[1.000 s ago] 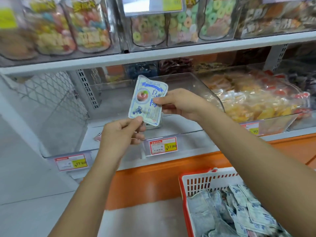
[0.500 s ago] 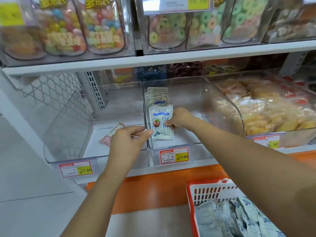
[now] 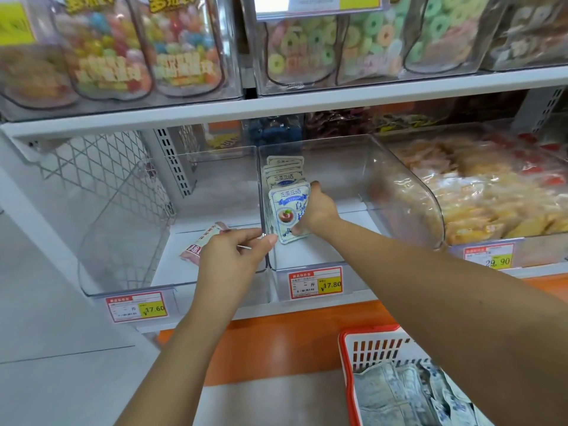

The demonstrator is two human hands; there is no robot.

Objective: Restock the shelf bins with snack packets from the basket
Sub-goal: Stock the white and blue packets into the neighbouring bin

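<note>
While packet (image 3: pixel 285 210) stands upright, fingers (image 3: pixel 315 186) pinch its edge.

White shelving (image 3: pixel 368 98), orange base (image 3: pixel 276 342), pale floor (image 3: pixel 61 395).

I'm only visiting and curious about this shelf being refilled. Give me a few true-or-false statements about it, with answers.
1. The right hand holds a white-and-blue packet inside the middle bin. True.
2. The basket has a blue rim. False: its rim is red.
3. The left bin is packed full. False: only one pink packet shows there.
4. Behind the held one stand similar packets. True.
5. The middle bin's price tag reads 17.80. True.
</note>
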